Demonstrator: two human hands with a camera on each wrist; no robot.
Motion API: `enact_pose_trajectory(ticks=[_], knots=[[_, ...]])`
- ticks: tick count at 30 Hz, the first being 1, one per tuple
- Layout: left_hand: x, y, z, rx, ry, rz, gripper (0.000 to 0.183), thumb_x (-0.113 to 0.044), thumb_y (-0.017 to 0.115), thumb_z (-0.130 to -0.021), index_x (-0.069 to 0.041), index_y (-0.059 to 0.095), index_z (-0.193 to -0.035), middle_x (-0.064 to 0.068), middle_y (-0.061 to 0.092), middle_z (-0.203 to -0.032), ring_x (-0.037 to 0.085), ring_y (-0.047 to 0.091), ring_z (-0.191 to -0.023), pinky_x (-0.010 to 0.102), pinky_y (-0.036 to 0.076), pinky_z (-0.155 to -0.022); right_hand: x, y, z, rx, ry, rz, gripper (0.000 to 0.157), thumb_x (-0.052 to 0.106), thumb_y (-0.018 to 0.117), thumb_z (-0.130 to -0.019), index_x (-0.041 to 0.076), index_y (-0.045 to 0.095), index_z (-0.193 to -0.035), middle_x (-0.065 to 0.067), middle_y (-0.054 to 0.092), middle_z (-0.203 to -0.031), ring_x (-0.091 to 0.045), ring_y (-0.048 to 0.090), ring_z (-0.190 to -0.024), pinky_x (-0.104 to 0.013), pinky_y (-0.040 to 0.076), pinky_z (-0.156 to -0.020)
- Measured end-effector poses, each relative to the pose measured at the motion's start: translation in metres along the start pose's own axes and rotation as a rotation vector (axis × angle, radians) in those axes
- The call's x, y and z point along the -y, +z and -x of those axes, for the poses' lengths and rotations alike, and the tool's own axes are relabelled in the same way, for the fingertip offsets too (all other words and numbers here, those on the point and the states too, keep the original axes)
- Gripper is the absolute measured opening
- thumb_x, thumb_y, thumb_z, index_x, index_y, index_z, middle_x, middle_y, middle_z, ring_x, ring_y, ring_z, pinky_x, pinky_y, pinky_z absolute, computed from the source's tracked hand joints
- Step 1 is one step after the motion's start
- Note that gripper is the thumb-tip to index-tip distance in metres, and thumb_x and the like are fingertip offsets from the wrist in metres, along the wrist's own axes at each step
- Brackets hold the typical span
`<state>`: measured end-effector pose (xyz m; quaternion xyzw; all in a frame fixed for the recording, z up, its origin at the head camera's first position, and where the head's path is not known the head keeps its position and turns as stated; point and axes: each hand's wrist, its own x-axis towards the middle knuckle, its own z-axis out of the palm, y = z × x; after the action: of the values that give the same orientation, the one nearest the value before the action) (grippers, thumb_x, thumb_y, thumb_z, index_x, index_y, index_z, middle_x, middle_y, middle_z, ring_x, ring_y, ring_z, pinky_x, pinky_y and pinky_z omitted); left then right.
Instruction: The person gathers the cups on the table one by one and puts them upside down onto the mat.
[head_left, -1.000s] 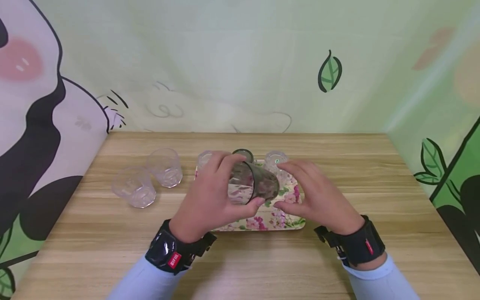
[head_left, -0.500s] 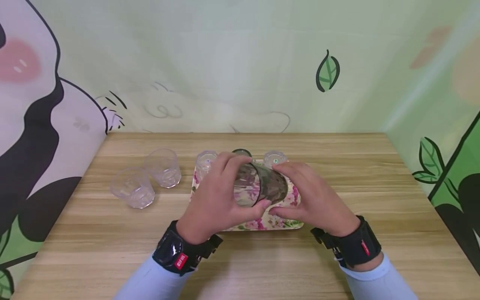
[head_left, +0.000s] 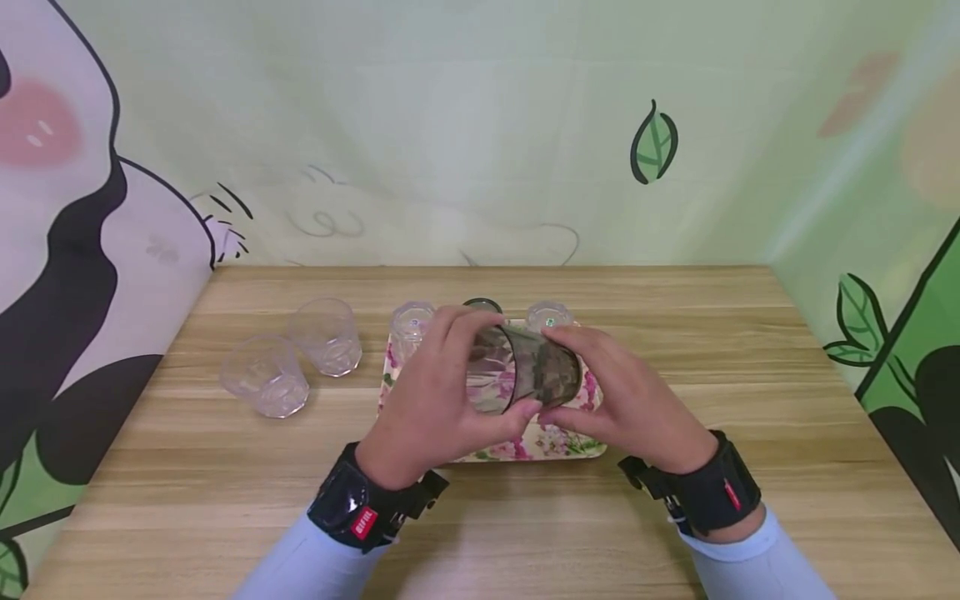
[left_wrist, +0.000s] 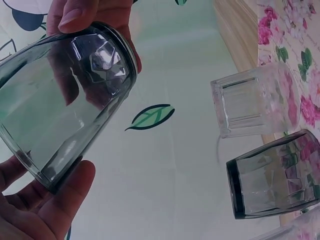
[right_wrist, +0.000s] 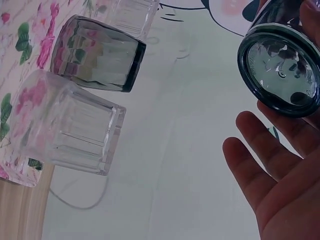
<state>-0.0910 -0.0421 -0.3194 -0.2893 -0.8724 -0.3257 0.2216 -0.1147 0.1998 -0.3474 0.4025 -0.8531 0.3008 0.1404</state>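
Observation:
A smoky grey drinking glass [head_left: 551, 371] is held on its side above a flower-patterned tray [head_left: 517, 452], mouth to the left and base to the right. My left hand [head_left: 431, 400] grips its mouth end, thumb low and fingers over the top. At the base, my right hand [head_left: 630, 400] holds it between thumb and fingers. The right wrist view shows the thick round base [right_wrist: 282, 70] facing the camera. Along the tray's far side stand a second smoky glass [left_wrist: 275, 175], partly hidden in the head view, and clear glasses [head_left: 412, 321] on both sides of it, bases up.
Left of the tray, two clear glasses stand mouth up on the wooden table [head_left: 187, 467], one farther back [head_left: 327, 337] and one nearer [head_left: 266, 379]. A printed cloth backdrop [head_left: 450, 150] rises behind the table's far edge.
The smoky glass and left hand have moved a little to the right. The right hand's fingers have closed onto the glass's base, where a gap showed before.

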Motion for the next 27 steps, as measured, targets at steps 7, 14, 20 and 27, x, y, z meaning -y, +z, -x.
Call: enact_pose_trajectory(ticks=[7,14,20,27], knots=[[0.0007,-0.0008,0.0013,0.018,-0.014,0.012,0.08,-0.047,0.079,-0.073,-0.006,0.048,-0.134,0.015,0.056,-0.122,0.021,0.056,-0.103,0.038,0.063,-0.08,0.0008,-0.002,0.0003,0.006,-0.003,-0.013,0.091,0.024,0.09,-0.071,0.009,0.043,-0.147,-0.016,0.061,-0.138,-0.028,0.059,-0.124,-0.054,0.06,-0.096],[0.0047,-0.0023,0.0049,0.058,-0.052,0.046,0.08,-0.046,0.076,-0.078,-0.009,0.043,-0.141,0.016,0.056,-0.126,0.023,0.058,-0.105,0.042,0.063,-0.082,0.0014,-0.0064,0.0014,0.022,0.025,-0.061,0.09,0.021,0.089,-0.074,0.011,0.041,-0.149,-0.015,0.058,-0.14,-0.025,0.057,-0.126,-0.049,0.061,-0.095],[0.0065,-0.0041,0.0076,0.077,-0.083,0.081,0.081,-0.046,0.075,-0.08,-0.011,0.041,-0.145,0.015,0.056,-0.128,0.025,0.058,-0.109,0.045,0.061,-0.087,0.0014,-0.0076,0.0023,0.014,0.029,-0.091,0.09,0.019,0.089,-0.073,0.013,0.042,-0.15,-0.014,0.058,-0.14,-0.024,0.056,-0.127,-0.049,0.062,-0.095],[0.0095,-0.0069,0.0093,0.099,-0.091,0.075,0.079,-0.046,0.074,-0.082,-0.015,0.041,-0.147,0.015,0.054,-0.137,0.024,0.056,-0.114,0.046,0.061,-0.089,0.0012,-0.009,0.0012,-0.031,0.001,-0.104,0.089,0.014,0.091,-0.069,0.008,0.047,-0.146,-0.015,0.059,-0.139,-0.025,0.055,-0.127,-0.05,0.06,-0.098]])
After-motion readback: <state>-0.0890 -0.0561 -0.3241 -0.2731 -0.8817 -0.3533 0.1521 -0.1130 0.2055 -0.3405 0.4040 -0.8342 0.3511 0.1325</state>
